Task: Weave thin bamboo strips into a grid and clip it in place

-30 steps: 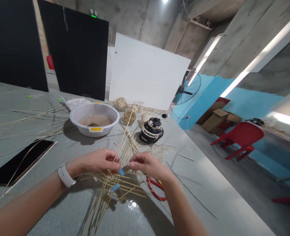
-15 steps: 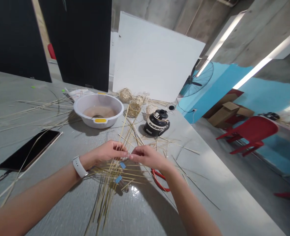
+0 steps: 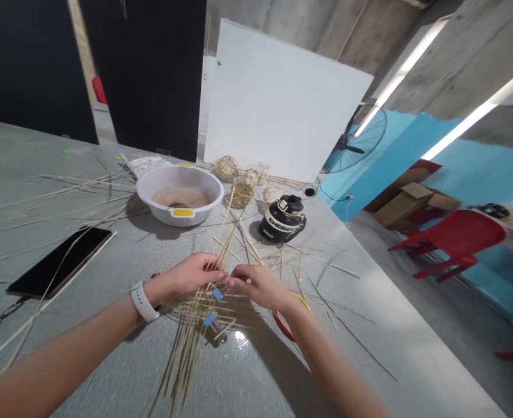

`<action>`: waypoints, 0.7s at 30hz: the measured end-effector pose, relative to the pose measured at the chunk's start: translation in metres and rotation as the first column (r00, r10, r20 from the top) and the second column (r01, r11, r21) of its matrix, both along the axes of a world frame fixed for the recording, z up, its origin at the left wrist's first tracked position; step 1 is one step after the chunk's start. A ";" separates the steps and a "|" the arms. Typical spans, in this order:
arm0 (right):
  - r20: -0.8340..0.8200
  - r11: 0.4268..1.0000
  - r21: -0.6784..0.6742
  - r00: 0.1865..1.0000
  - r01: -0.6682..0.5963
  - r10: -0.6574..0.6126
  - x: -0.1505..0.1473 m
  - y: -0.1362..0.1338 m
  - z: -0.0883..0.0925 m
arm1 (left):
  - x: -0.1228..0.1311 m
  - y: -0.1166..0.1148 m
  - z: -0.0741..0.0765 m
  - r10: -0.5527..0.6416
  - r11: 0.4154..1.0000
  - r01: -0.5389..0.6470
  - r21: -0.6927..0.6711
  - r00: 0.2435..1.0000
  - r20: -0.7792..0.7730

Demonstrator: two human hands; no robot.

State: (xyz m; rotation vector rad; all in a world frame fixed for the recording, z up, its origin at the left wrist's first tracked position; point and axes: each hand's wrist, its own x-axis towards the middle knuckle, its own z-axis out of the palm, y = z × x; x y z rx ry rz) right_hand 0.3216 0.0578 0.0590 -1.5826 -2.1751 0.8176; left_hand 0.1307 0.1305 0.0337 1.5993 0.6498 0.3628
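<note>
Thin bamboo strips [image 3: 184,342] cross one another in a loose lattice on the grey table. Two blue clips [image 3: 217,294] sit on the lattice just below my hands. My left hand [image 3: 198,271], with a white watch on its wrist, pinches the strips at the upper part of the weave. Close against it, my right hand [image 3: 256,284] has thumb and fingers pressed together on the strips at the same spot. The fingertips of both hands nearly meet and partly hide the strips between them. A red and yellow handled tool [image 3: 284,326] lies partly hidden under my right forearm.
A white basin [image 3: 180,197] with water stands behind my hands, with a black bottle [image 3: 282,219] to its right. Woven balls [image 3: 227,168] rest near the white board. On the left lies a phone [image 3: 60,261]. Loose strips are scattered about, and the table edge runs along the right.
The whole view has shifted slightly to the right. Both hands stay together at the weave, with small finger movements. More of the tool's yellow part shows beside my right wrist.
</note>
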 end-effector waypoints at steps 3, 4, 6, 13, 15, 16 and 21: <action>-0.003 1.000 0.025 1.000 0.013 -0.013 0.001 0.000 -0.006 | -0.001 0.001 -0.005 0.012 1.000 -0.012 0.005 1.000 0.006; -0.004 0.999 0.032 1.000 0.016 -0.016 0.002 0.001 -0.007 | -0.001 0.001 -0.006 0.012 1.000 -0.012 0.005 1.000 0.007; -0.006 0.999 0.039 1.000 0.018 -0.018 0.002 0.001 -0.009 | -0.001 0.001 -0.008 0.011 1.000 -0.011 0.010 1.000 0.009; -0.016 0.997 0.056 0.999 0.052 -0.052 0.002 0.001 -0.008 | -0.001 0.002 -0.008 0.034 0.994 -0.035 0.100 0.999 0.017; -0.022 0.996 0.055 0.997 0.077 -0.076 0.004 0.000 -0.007 | -0.002 0.002 -0.009 0.028 0.995 -0.029 0.100 1.000 0.009; -0.026 0.995 0.055 0.996 0.088 -0.087 0.004 0.000 -0.007 | -0.002 0.002 -0.009 0.026 0.995 -0.026 0.097 1.000 0.005; -0.059 0.988 0.071 0.990 0.134 -0.129 0.006 0.000 -0.010 | -0.004 0.004 -0.011 0.038 0.993 -0.039 0.111 0.999 0.009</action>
